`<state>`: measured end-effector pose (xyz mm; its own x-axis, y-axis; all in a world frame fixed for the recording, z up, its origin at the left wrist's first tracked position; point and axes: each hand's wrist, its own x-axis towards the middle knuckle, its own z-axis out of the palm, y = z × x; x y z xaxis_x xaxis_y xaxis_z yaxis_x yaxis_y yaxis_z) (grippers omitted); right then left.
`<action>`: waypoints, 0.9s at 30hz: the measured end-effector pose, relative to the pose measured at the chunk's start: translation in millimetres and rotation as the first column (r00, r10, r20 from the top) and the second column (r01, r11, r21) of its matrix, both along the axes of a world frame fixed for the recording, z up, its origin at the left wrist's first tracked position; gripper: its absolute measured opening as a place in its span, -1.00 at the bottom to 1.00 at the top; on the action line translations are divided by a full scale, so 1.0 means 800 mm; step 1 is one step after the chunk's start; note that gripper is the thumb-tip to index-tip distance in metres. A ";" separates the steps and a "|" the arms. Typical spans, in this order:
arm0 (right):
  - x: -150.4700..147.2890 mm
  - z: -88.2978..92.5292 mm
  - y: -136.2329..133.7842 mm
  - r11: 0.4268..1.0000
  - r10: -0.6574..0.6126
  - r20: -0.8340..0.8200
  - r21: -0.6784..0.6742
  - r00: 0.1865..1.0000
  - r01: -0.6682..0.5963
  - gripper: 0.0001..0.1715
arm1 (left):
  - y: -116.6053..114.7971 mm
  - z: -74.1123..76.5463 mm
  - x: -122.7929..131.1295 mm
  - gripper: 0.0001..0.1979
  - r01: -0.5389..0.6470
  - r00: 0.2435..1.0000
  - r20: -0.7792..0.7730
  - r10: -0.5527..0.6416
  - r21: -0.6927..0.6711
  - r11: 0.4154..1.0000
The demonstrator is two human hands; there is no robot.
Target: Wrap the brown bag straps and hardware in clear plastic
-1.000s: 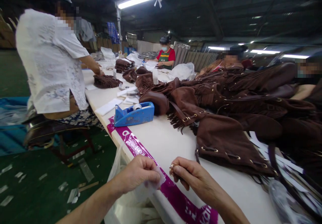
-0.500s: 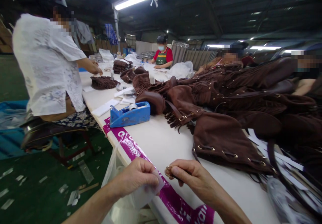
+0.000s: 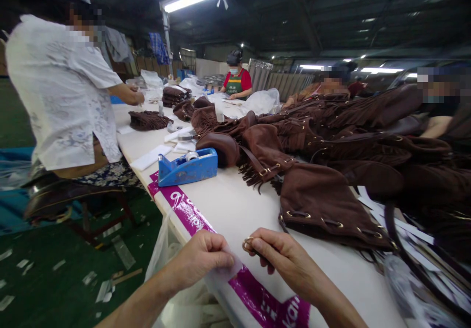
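Note:
My left hand [image 3: 208, 259] is closed, pinching a thin translucent sheet [image 3: 233, 265] over the table's near edge. To its right, my right hand [image 3: 277, 254] holds a small gold-coloured ring [image 3: 248, 244] between thumb and fingers, with a short dark piece partly hidden in the grip. The two hands are apart. Beyond them a brown bag [image 3: 324, 205] with gold eyelets lies on the white table [image 3: 235, 210]. Purple printed tape [image 3: 191, 217] runs along the table edge beneath my hands.
A blue tape dispenser [image 3: 188, 167] stands at the left table edge. Brown fringed bags [image 3: 353, 131] are heaped at the right. A person in a white shirt [image 3: 61, 97] is at the left; another in a red shirt [image 3: 237, 83] works at the far end.
The view has shifted slightly, so the scene sits a little further left. The sheet at my left hand hangs less visibly below the fingers. Both hands keep their grips.

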<state>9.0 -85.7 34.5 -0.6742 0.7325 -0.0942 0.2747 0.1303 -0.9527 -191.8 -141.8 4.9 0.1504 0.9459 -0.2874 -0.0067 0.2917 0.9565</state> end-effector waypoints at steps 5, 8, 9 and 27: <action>0.000 0.000 0.000 0.994 0.010 0.059 0.106 0.998 -0.017 -0.54 | -0.001 0.002 0.006 -0.86 -0.049 0.999 0.022 0.049 -0.019 0.999; 0.000 0.001 -0.001 0.977 0.008 0.073 0.212 0.997 -0.023 -0.57 | -0.002 0.004 0.011 -0.85 -0.036 0.999 0.006 0.036 -0.028 0.999; 0.000 0.001 -0.002 0.975 0.002 0.083 0.223 0.997 -0.020 -0.57 | -0.002 0.005 0.013 -0.86 -0.034 0.999 -0.010 0.034 -0.019 0.999; 0.003 0.013 -0.010 0.948 -0.014 0.264 0.311 0.964 -0.071 -0.60 | 0.002 0.005 0.019 -0.84 -0.013 0.999 -0.050 0.015 0.047 0.999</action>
